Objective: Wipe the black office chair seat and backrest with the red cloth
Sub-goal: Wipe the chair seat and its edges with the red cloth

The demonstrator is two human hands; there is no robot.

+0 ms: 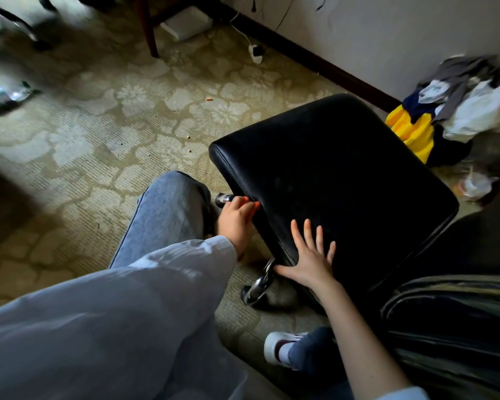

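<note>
Count: two hands, one chair seat, one lever, one chrome base leg, one shoe, one clothes heap.

Far left: patterned carpet [78, 145] with a blurred wrapper [3, 98] lying on it; what kind, I cannot tell.

Left of centre: one leg in blue jeans [168, 215], crossed lower down by a pale grey sleeve [122, 313]. The left hand [237, 219] sits at the left side edge of the black office chair seat [344, 168]. Its fingers are curled round the lever [223, 198], whose tip sticks out to the left of the hand; the fingertips touch the seat's edge.

Centre: the seat faces up and lies directly under the right hand [311, 259]. That hand is flat on the near left corner, fingers straight and spread wide, holding nothing, thumb along the seam. Chrome base leg [259, 285] is just below the thumb. White shoe [282, 349] is on the carpet nearer the camera.

Right: clothes heap [456, 111] against the wall, with yellow fabric showing, just beyond the seat's far right corner.
</note>
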